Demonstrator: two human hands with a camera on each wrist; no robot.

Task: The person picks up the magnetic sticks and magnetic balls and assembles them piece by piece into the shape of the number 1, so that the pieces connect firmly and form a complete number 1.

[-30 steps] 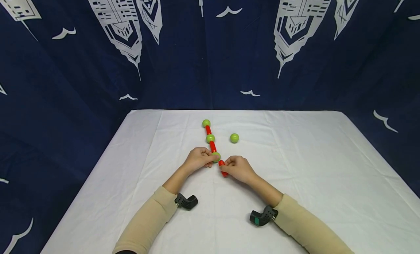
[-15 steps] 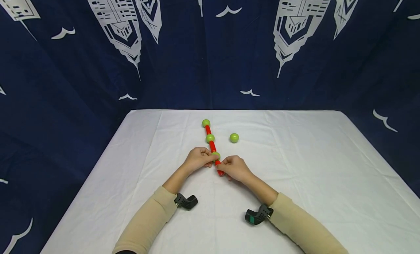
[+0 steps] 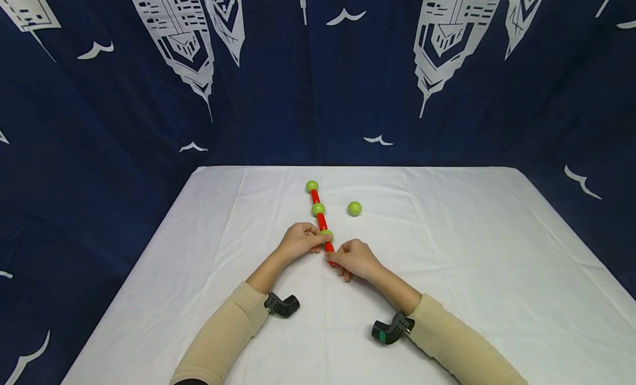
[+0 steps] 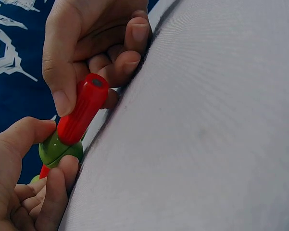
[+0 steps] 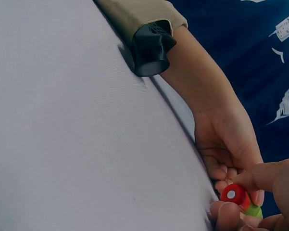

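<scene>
A row of green balls joined by red rods runs down the white table in the head view, from the far ball (image 3: 312, 186) through the middle ball (image 3: 318, 209). My left hand (image 3: 300, 240) pinches the nearest ball of the row (image 4: 53, 150) between thumb and fingers. With thumb and fingertips, my right hand (image 3: 356, 259) holds the nearest red rod (image 4: 81, 108), whose far end meets that ball. A round grey spot shows on the rod's free end in the left wrist view. Fingers cover part of both pieces.
A loose green ball (image 3: 355, 209) lies right of the row. The white cloth-covered table (image 3: 472, 252) ends at a dark blue printed curtain (image 3: 318, 98). Black wrist cameras sit on the left cuff and right cuff.
My right hand has moved left with the red rod, bringing its end against the ball in the left hand. Then its fingers shifted slightly on the rod. My left hand has stayed put.
</scene>
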